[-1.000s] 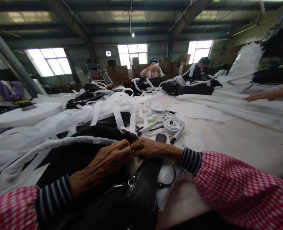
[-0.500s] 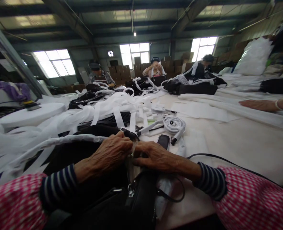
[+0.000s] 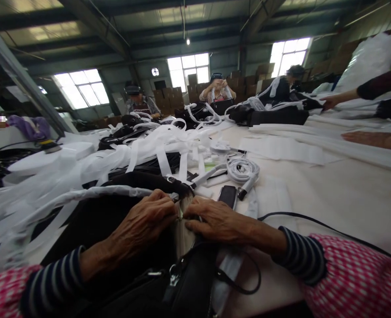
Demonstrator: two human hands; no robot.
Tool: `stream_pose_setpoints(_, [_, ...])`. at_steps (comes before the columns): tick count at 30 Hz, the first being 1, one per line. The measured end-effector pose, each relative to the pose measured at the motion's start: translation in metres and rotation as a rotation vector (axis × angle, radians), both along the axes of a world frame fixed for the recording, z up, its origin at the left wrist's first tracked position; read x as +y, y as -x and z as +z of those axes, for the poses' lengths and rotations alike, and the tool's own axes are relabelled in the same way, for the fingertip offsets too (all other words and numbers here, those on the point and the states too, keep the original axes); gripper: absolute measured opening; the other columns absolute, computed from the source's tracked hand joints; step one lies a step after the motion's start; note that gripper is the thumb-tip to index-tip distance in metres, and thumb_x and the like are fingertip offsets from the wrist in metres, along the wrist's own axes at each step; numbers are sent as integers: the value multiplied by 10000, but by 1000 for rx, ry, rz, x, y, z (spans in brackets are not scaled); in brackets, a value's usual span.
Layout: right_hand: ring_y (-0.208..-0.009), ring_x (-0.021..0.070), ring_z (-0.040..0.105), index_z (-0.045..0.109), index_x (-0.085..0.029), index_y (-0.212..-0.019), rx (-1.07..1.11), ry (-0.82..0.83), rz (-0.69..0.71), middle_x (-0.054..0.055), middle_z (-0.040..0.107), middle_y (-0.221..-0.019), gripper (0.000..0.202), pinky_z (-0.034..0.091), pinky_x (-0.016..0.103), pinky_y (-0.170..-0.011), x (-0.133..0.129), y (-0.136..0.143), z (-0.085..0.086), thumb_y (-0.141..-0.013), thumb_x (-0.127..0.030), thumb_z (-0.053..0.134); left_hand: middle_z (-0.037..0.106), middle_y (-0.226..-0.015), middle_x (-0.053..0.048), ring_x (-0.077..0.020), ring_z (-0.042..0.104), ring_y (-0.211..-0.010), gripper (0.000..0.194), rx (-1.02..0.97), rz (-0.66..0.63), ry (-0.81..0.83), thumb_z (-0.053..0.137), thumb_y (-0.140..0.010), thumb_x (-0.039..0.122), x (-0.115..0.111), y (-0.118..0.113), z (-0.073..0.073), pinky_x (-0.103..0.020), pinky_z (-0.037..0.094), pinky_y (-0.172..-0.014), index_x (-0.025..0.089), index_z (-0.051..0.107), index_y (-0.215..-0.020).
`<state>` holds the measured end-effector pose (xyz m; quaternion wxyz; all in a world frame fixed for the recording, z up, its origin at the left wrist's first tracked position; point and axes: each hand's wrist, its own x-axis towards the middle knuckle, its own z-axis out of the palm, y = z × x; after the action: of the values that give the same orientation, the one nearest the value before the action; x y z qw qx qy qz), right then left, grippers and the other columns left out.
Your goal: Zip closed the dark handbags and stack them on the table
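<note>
So both hands are at the opening of a black bag (image 3: 145, 260), which sits at the near edge of the table (image 3: 331, 194), with a pale strip (image 3: 183, 240) showing between them. Left hand (image 3: 145, 216) is curled nearly closed, fingertips pinching the bag's edge. Right hand (image 3: 218, 221) is just across from it, fingers bent in and thumb close up, gripping that opening too, though I can't make out exactly which bit. A coiled white-wrapped strap (image 3: 243, 171) and a dark phone-shaped thing (image 3: 227, 195) lie just beyond, white strips (image 3: 164, 154) are heaped toward the left edge, and a co-worker's hand (image 3: 369, 138) is over by the right edge
</note>
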<state>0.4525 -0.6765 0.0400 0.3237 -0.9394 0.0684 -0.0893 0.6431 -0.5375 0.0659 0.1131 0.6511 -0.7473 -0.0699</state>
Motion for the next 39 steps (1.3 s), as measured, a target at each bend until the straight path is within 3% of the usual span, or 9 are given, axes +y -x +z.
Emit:
stream_pose_setpoints(4, [-1067, 192, 589, 704, -174, -1130, -38, -125, 151, 48, 667, -1123, 247, 430, 304, -997, -14, -14, -4, -915, -107, 602, 592, -894, -30, -202, 480, -862, 345, -36, -17, 16, 336, -1095, 249, -3, 2, -2, -356, 371, -801, 173, 587, -871])
stream_pose_setpoints(10, [-833, 137, 562, 732, -143, -953, 9, -227, 347, 7, 660, -907, 194, 451, 240, -831, -26, -29, -4, -943, -108, 542, 545, -870, -21, -195, 468, -827, 346, -65, -7, 11, 313, -1091, 214, -9, 5, 2, -355, 363, -786, 173, 556, -847])
stream_pose_setpoints(14, [-942, 172, 602, 756, -156, -1093, -97, -337, 215, 47, 702, -1029, 205, 469, 266, -872, -24, -18, -7, -931, -194, 636, 551, -917, -1, -191, 507, -878, 314, 56, 89, -48, 373, -1098, 318, -8, 0, 4, -343, 368, -801, 194, 587, -905])
stream_pose_setpoints(17, [-853, 175, 606, 758, -156, -1151, -145, -442, 132, 43, 716, -964, 287, 486, 275, -786, -21, -11, -10, -892, -268, 708, 534, -875, 6, -191, 499, -854, 323, 82, 54, -41, 355, -1094, 322, -8, -4, 5, -338, 356, -772, 202, 550, -866])
stream_pose_setpoints(21, [-829, 171, 610, 757, -168, -1116, -176, -482, 122, 26, 715, -932, 282, 491, 265, -747, -18, -9, -9, -847, -249, 729, 510, -841, -5, -187, 461, -767, 241, -12, -32, -64, 341, -1027, 176, -13, 1, 12, -340, 331, -706, 203, 460, -818])
stream_pose_setpoints(27, [-804, 148, 591, 741, -152, -960, -161, -499, 167, 9, 680, -890, 187, 454, 223, -671, -11, -7, -3, -863, -310, 766, 543, -835, -7, -169, 492, -674, 171, -266, 68, -104, 441, -984, 146, -42, 9, 22, -316, 328, -626, 202, 477, -826])
stream_pose_setpoints(32, [-636, 91, 492, 683, -125, -781, -77, -558, 237, -19, 585, -711, 226, 356, 188, -538, -7, -10, -8, -865, -319, 763, 603, -960, -63, -210, 545, -779, 179, -353, 95, -35, 401, -990, 68, -64, -3, 12, -337, 356, -658, 169, 546, -964])
stream_pose_setpoints(36, [-644, 86, 490, 676, -134, -795, -97, -607, 251, -23, 585, -723, 263, 348, 183, -543, -8, -9, -13, -884, -369, 757, 633, -989, -58, -228, 560, -872, 121, -361, 28, -26, 491, -1004, 131, -61, -4, -1, -351, 412, -738, 182, 581, -941])
stream_pose_setpoints(39, [-651, 94, 491, 677, -143, -814, -118, -616, 252, -21, 581, -730, 274, 362, 196, -562, -6, -9, -15, -910, -394, 731, 630, -967, -62, -229, 562, -898, 193, -336, 61, 14, 449, -1020, 128, -54, -4, -11, -355, 432, -772, 176, 590, -897])
